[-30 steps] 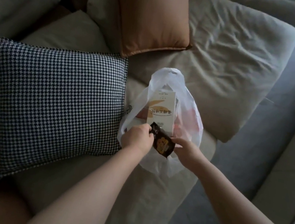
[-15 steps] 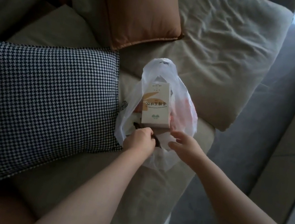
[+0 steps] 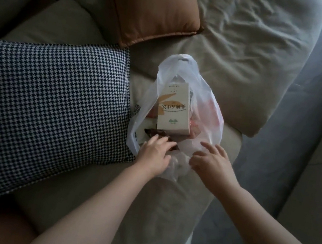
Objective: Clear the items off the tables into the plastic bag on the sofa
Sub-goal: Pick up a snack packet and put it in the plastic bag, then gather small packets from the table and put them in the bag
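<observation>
A thin white plastic bag (image 3: 212, 118) lies open on the beige sofa seat (image 3: 71, 183). Inside it a cream carton with an orange print (image 3: 173, 111) lies on reddish wrappers. A dark brown snack packet (image 3: 152, 132) sits at the bag's mouth, partly hidden under my fingers. My left hand (image 3: 155, 153) reaches into the mouth, its fingers stretched out and resting on the packet. My right hand (image 3: 212, 163) hovers at the bag's near right rim with relaxed, spread fingers, holding nothing.
A black-and-white houndstooth cushion (image 3: 46, 110) lies just left of the bag. An orange cushion (image 3: 154, 6) and a large beige back cushion (image 3: 242, 56) are behind it. Grey floor (image 3: 290, 166) runs along the sofa's right edge.
The dark packet was held above the bag between both hands; it now lies inside the mouth. My right hand has let go and opened; my left fingers have stretched out over the packet.
</observation>
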Tool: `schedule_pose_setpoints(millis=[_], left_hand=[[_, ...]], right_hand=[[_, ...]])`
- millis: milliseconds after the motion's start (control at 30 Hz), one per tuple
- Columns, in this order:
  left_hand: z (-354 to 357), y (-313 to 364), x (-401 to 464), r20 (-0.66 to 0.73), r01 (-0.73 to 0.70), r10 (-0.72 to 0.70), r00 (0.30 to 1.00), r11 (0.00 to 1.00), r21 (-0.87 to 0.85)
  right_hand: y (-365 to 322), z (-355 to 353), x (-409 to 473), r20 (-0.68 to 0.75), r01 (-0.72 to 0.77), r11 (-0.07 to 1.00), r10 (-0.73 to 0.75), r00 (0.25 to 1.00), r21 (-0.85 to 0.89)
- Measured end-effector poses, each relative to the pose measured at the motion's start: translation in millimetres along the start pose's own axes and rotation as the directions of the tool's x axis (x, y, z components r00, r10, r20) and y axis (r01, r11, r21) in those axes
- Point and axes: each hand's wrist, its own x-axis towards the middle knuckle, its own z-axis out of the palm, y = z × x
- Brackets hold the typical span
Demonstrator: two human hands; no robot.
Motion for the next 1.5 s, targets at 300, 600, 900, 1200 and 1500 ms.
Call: schedule_pose_setpoints(millis=[300, 600, 900, 1200, 1500], left_hand=[[-23.3, 4.3, 9.4, 0.002, 0.073, -0.073, 0.997, 0.993, -0.095], [-34.2, 57.3, 3.1, -0.016, 0.021, -0.022, 1.000, 0.994, -0.105], [-9.8, 152.7, -1.7, 0.022, -0.149, 0.148, 0.989, 0.988, 0.032], [69.0, 285.8, -29.4, 0.217, -0.369, 0.319, 0.923, 0.894, 0.254], [157.5, 388.1, -74.0, 0.407, -0.556, 0.412, 0.815, 0.753, 0.351]], right_hand=[[27.6, -45.2, -11.1, -0.060, -0.111, 0.816, 0.176, 0.983, 0.567], [36.8, -53.1, -28.9, 0.002, -0.274, 0.730, 0.350, 0.937, 0.626], [96.6, -63.0, -104.1, 0.151, -0.487, 0.666, 0.497, 0.854, 0.565], [169.8, -58.0, -224.3, 0.156, -0.590, 0.603, 0.616, 0.772, 0.537], [231.0, -27.5, -370.7, 0.201, -0.742, 0.408, 0.790, 0.579, 0.533]])
